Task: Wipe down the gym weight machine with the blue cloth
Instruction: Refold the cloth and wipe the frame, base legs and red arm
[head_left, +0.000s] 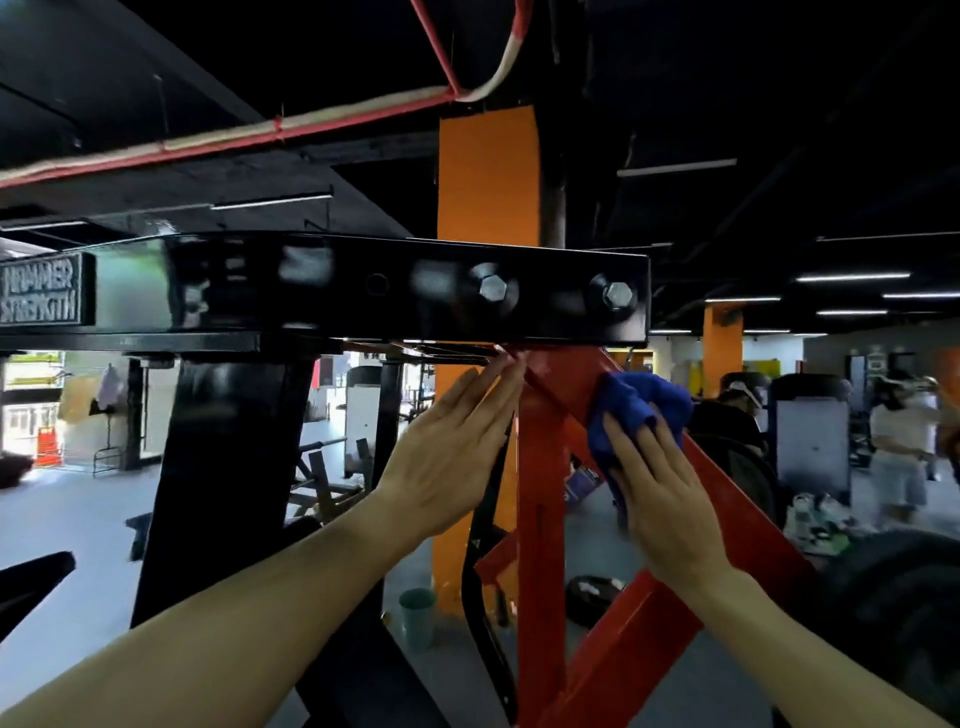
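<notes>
Right hand (662, 499) fingers extended, pressing blue cloth (631, 410) against red diagonal strut (727, 499) of weight machine, left hand (452, 452) flat, fingertips touching red upright (540, 519), green bucket (417, 616) on far floor, contents indiscernible

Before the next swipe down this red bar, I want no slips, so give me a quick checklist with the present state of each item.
1. Blue cloth under the right hand: ok, fingers press it flat.
2. Cloth touching the red slanted bar: ok.
3. Left hand steadying: ok, straight fingers rest on the red frame beneath the black crossbeam.
4. Bar below the cloth free of obstacles: ok as far as visible.
5. Bolts tight: cannot tell.
6. Cloth damp or clean: cannot tell.
</notes>
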